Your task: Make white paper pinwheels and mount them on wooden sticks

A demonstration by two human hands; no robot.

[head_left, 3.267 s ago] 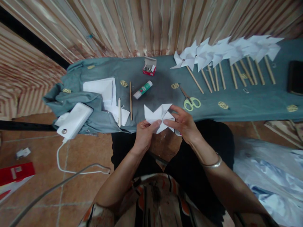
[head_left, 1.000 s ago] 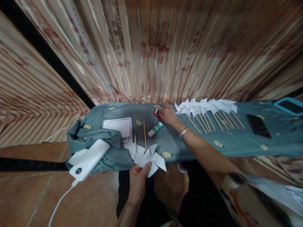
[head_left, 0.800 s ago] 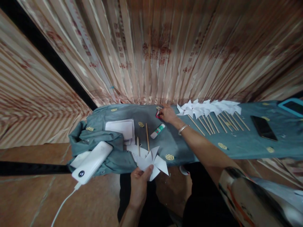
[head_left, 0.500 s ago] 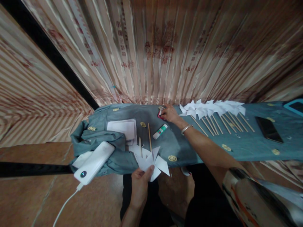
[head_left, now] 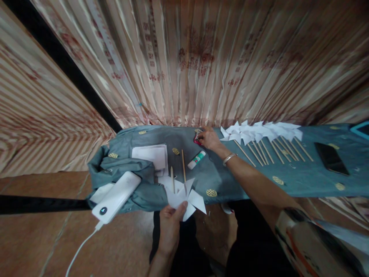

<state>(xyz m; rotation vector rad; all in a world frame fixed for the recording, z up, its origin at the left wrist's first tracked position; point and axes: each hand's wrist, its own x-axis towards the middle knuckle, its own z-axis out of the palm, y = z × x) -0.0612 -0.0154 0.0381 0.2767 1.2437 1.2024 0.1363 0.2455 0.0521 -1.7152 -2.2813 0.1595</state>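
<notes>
My left hand (head_left: 170,225) pinches a white folded paper pinwheel head (head_left: 186,197) near the front edge of the grey-blue cloth (head_left: 230,175). My right hand (head_left: 208,138) is stretched out to the far side of the cloth, its fingers bent over a small red box (head_left: 197,139) that it mostly hides. A silver bangle (head_left: 229,158) sits on that wrist. A glue stick (head_left: 196,159) lies just in front of the right hand.
Several finished paper pinwheels on wooden sticks (head_left: 261,136) lie in a row at the right. A black phone (head_left: 331,158), a stack of white paper (head_left: 150,154), loose sticks (head_left: 183,165) and a white power bank (head_left: 116,196) with cable are also here. A striped curtain (head_left: 187,65) hangs behind.
My right hand has let go of the pinwheel head and reached out to the red box. My left hand has kept hold of the pinwheel head, and my view has lifted.
</notes>
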